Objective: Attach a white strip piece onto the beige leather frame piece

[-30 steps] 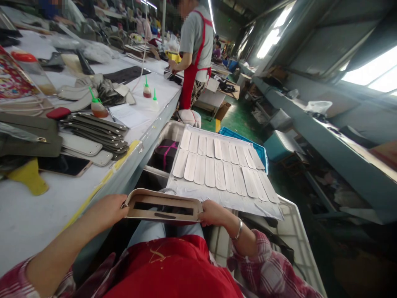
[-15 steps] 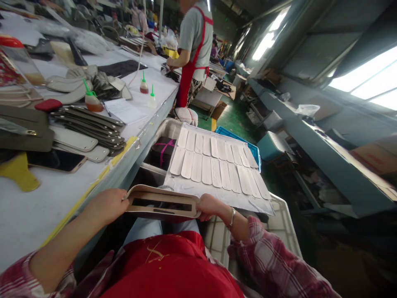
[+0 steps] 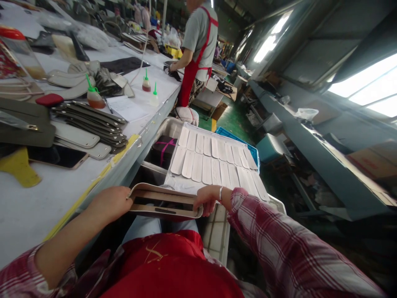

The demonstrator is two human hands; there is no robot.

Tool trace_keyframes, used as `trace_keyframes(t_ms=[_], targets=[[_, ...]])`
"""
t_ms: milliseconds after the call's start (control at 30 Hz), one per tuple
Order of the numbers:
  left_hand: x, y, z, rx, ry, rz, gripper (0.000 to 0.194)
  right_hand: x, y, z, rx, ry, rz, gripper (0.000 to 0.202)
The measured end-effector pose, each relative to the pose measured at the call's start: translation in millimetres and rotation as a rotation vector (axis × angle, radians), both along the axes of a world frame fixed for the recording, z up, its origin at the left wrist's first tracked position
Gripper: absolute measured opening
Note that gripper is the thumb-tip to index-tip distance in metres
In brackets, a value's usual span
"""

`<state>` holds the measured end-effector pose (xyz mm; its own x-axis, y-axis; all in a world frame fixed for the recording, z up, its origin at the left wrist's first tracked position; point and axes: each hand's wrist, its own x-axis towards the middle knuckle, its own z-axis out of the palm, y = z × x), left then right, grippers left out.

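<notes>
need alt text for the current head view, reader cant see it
The bare left hand and right hand hold a long tan hollow piece by its ends. Beyond it, rows of pale round-ended strips lie on a white-covered board; to the left, a white worktable bears dark grey strips and clear green-tipped bottles.

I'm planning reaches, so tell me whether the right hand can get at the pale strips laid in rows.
Probably yes: the pale strips lie just beyond the right hand, with the far row uncovered. But it holds the end of the brown frame, so likely must let go first.
</notes>
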<state>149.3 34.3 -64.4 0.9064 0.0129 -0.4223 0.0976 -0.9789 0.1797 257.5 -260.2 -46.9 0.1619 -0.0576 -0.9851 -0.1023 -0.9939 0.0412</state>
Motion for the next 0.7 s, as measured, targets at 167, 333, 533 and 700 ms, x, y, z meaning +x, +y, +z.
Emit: trace_keyframes(t_ms=[167,333,533,700], targets=[[1,1,-0.4,-0.005,0.008,0.008,0.027,4,3,-5.3,-0.062,0.030,0.050,0.020],[0,2,1.8,-0.017,-0.008,-0.005,0.026,7,2,-5.7,-0.058,0.054,0.028,0.020],[3,2,5.8,-0.019,0.008,-0.009,0.027,11,2,-4.0,-0.039,0.094,0.036,0.019],[7,4,7.5,-0.031,0.031,-0.017,0.027,13,-2,-8.2,-0.010,0.098,0.049,0.020]])
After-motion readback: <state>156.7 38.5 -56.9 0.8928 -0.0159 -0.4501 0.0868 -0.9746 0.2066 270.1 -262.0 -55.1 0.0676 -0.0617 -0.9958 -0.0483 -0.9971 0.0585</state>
